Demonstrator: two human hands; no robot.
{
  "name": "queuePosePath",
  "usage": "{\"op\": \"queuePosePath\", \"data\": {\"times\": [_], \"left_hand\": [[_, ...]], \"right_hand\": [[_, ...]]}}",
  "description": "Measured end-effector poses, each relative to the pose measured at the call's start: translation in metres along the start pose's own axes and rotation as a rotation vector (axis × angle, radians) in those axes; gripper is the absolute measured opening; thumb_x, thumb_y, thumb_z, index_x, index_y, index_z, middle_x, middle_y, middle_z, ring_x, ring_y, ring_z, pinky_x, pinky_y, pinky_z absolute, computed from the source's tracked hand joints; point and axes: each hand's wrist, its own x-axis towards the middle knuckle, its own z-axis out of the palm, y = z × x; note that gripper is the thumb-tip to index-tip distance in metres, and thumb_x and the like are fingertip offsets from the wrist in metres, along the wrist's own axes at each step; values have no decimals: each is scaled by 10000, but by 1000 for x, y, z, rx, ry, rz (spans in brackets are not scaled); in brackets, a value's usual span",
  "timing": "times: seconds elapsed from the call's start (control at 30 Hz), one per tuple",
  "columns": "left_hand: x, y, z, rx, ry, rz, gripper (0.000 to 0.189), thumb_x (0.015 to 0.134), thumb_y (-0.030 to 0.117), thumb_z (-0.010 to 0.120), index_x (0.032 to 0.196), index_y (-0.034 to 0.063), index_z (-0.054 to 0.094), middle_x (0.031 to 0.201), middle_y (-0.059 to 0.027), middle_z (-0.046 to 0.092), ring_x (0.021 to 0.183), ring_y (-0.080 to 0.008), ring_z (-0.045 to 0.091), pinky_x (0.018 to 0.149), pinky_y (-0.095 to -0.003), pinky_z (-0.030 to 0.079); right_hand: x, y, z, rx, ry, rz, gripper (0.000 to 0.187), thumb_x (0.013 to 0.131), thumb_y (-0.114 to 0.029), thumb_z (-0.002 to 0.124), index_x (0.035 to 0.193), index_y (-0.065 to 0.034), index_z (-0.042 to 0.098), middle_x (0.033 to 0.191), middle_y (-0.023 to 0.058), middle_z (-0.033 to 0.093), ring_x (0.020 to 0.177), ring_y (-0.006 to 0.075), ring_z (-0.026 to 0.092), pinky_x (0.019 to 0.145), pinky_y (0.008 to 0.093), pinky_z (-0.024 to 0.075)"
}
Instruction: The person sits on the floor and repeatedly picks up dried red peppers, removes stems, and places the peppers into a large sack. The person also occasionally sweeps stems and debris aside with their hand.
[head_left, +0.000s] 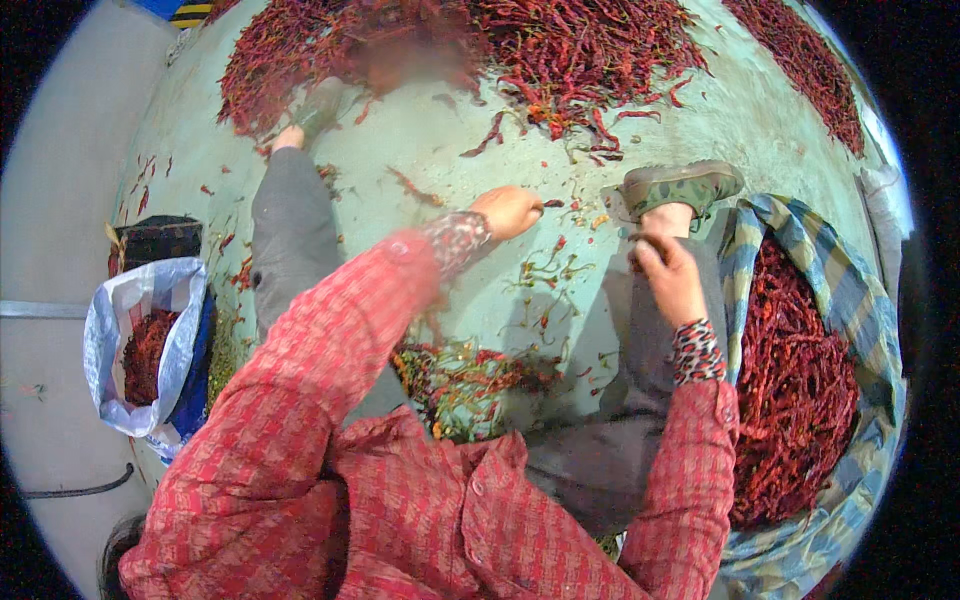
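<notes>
My left hand (506, 212) reaches over the pale green floor with its fingers pinched together. A short dark dried chili pepper (553, 203) sticks out at its fingertips. My right hand (671, 274) is beside my right ankle, above the grey trouser leg, with thumb and fingers curled in. Whether anything small sits in those fingers is hard to tell. Ahead lies a large heap of dried red chilies (600, 52), with loose ones along its near edge. Between my legs are scattered chili stems (551, 281) and a pile of stems and chili scraps (457, 382).
At my right, a checked cloth (862, 300) surrounds a mass of red chilies (795, 390). On the left stands an open woven sack (146, 274) with chili bits inside, near a black container (161, 240). Another chili heap (802, 60) lies far right. My camouflage shoe (682, 187) rests ahead.
</notes>
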Motion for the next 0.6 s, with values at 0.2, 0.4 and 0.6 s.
{"op": "queuePosePath", "data": {"times": [0.2, 0.4, 0.6], "left_hand": [[151, 16, 6, 197, 304, 81, 233, 762, 148, 433, 944, 61, 549, 892, -153, 556, 830, -317, 542, 717, -406, 439], [199, 15, -1, 407, 295, 148, 181, 764, 89, 413, 905, 50, 521, 939, -132, 496, 909, -287, 518, 723, -400, 436], [177, -10, -11, 480, 270, 133, 198, 720, 180, 524, 886, 74, 541, 867, -136, 511, 868, -298, 509, 720, -408, 430]], "right_hand": [[-4, 15, 7, -182, -81, -49, 185, 786, -132, 528, 913, -1, 561, 836, 166, 587, 778, 277, 582, 686, 315, 453], [-3, 17, -1, -102, -173, 69, 187, 787, -143, 525, 912, -7, 554, 802, 172, 579, 756, 292, 574, 665, 330, 452], [-5, 18, -3, 62, -157, 67, 179, 790, -125, 527, 916, 1, 546, 791, 151, 578, 736, 251, 563, 657, 308, 445]]}}
